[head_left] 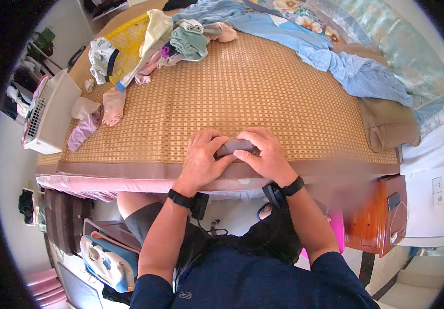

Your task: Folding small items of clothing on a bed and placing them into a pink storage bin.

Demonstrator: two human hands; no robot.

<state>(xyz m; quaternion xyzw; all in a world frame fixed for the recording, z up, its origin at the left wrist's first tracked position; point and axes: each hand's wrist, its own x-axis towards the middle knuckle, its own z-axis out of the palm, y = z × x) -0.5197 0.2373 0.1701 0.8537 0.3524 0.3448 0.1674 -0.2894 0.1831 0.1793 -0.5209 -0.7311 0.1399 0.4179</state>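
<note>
Close to the front edge of the woven bed mat, a small grey-mauve piece of cloth lies rolled into a short bundle. My left hand is curled round its left end, with the thumb on the near side. The other end is gripped by my right hand, its thumb pressed on the roll and its fingers over the far side. Most of both ends is hidden under my fingers, so I cannot tell which garment it is. A black strap with a small device circles each wrist.
A white plastic basket stands at the left edge. Folded pink cloth and a lilac piece lie beside it. Heaped clothes with a yellow piece lie far left; blue fabric and brown folded cloth lie right.
</note>
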